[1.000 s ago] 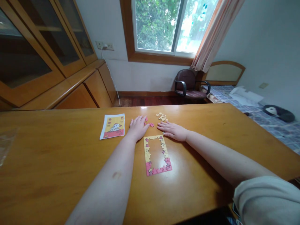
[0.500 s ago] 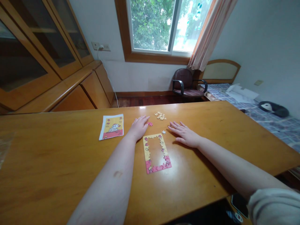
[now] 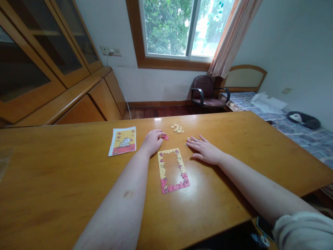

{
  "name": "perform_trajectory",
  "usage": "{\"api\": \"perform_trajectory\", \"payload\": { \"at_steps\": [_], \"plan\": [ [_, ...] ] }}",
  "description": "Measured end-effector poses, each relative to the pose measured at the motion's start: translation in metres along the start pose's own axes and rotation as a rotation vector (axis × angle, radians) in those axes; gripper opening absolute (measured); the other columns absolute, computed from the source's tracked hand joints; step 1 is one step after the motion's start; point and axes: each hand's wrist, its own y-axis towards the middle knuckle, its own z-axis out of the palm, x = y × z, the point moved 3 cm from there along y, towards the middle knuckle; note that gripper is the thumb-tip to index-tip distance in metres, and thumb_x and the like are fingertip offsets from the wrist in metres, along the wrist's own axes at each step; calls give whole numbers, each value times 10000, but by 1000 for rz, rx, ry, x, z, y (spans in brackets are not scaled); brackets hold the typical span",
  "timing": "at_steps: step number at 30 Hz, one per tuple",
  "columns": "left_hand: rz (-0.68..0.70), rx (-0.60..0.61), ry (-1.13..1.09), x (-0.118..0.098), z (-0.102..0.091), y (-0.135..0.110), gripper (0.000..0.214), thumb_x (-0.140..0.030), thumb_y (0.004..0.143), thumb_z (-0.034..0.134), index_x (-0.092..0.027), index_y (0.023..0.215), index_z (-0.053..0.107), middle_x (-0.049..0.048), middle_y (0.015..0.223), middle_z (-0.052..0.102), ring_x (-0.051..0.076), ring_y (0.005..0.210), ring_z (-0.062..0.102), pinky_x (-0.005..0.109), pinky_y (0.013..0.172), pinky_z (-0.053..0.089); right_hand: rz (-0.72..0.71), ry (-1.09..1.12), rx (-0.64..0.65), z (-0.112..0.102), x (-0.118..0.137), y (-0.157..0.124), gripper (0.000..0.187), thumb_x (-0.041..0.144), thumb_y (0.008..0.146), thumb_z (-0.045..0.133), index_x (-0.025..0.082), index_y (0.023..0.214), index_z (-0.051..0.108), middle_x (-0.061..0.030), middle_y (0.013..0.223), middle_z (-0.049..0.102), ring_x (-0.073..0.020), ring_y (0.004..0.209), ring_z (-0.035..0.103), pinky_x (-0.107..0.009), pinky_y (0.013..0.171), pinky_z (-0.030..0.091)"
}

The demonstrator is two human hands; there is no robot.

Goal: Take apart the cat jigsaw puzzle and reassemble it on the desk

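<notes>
Two bare arms show, the left forearm (image 3: pixel 117 201) and the right forearm (image 3: pixel 260 185), both smooth and rounded, narrowing at the wrists into ungloved hands, the left hand (image 3: pixel 153 141) and the right hand (image 3: pixel 205 150). A small, dark, oval mark (image 3: pixel 128 193) sits on the left forearm. A loose, pale grey-beige cloth sleeve (image 3: pixel 303 231) covers the right arm above the forearm.

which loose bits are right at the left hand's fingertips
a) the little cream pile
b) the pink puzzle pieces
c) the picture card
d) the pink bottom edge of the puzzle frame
b, the pink puzzle pieces lie just at the fingertips of the left hand, with the little cream pile farther up the table.
</notes>
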Motion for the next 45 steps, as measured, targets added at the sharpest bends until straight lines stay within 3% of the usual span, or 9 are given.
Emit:
{"api": "perform_trajectory", "payload": {
  "at_steps": [6, 11, 15, 20, 24, 29, 32, 35, 45],
  "plan": [
    [-10, 10, 30, -2, 0, 0, 406, -221, 858, 418, -206, 1175, 670, 53, 1292, 625, 217, 1256, 511, 370, 1127, 363, 174, 82, -153, -16, -24, -9, 526, 470, 985, 346, 275, 1470, 396, -82, 1538, 349, -278, 1447, 259, -575, 1176, 155],
    [-83, 124, 226, -4, 5, -2, 556, -368, 927, 416, -191, 1454, 407, 114, 1547, 350, 293, 1441, 273, 512, 1189, 157, 249, -30, -78, 5, -10, 7, 768, 611, 908, 442, 185, 1524, 273, -161, 1590, 154, -315, 1470, 151, -575, 1170, 158],
    [-125, 169, 281, -6, 8, -4, 634, -460, 947, 385, -176, 1507, 297, 150, 1575, 266, 318, 1459, 215, 528, 1182, 143, 236, -68, -74, 16, -3, 18, 726, 596, 927, 413, 192, 1518, 291, -164, 1580, 209, -309, 1463, 192, -577, 1163, 181],
    [-41, 257, 226, -13, 13, -5, 599, -399, 959, 359, -172, 1509, 286, 130, 1569, 280, 253, 1455, 245, 453, 1187, 194, 244, -82, -122, 12, -18, 19, 568, 475, 969, 375, 169, 1442, 444, -161, 1529, 352, -291, 1419, 325, -513, 1155, 268],
    [72, 357, 199, -24, 20, -6, 576, -382, 948, 389, -205, 1492, 334, 92, 1574, 275, 225, 1464, 216, 440, 1199, 171, 254, -114, -177, 9, -20, 16, 513, 447, 973, 375, 206, 1413, 482, -135, 1488, 432, -286, 1383, 391, -545, 1149, 260],
    [22, 300, 248, -32, 23, -7, 606, -422, 936, 430, -193, 1491, 346, 120, 1594, 198, 290, 1476, 147, 486, 1191, 161, 98, -131, -85, 11, 0, 6, 619, 547, 962, 369, 246, 1502, 333, -100, 1575, 262, -278, 1459, 224, -538, 1179, 173],
    [-78, 248, 318, -32, 22, -8, 675, -475, 933, 414, -139, 1508, 301, 166, 1596, 156, 328, 1477, 120, 526, 1184, 132, 108, -131, -30, 15, 4, 0, 708, 634, 932, 354, 255, 1525, 272, -108, 1580, 229, -302, 1463, 198, -559, 1175, 154],
    [-99, 328, 319, -33, 26, -10, 716, -517, 938, 361, -112, 1520, 256, 167, 1594, 160, 320, 1479, 120, 527, 1185, 123, 156, -135, -7, 15, -3, -1, 729, 651, 926, 343, 254, 1531, 254, -113, 1580, 220, -319, 1459, 202, -585, 1163, 164],
    [108, 492, 175, -63, 36, -16, 639, -491, 957, 311, -176, 1512, 284, 108, 1593, 188, 248, 1483, 140, 487, 1197, 100, 186, -111, -19, 5, -16, 1, 655, 561, 949, 395, 240, 1512, 306, -102, 1579, 235, -314, 1466, 176, -620, 1161, 95]
  ]
}}
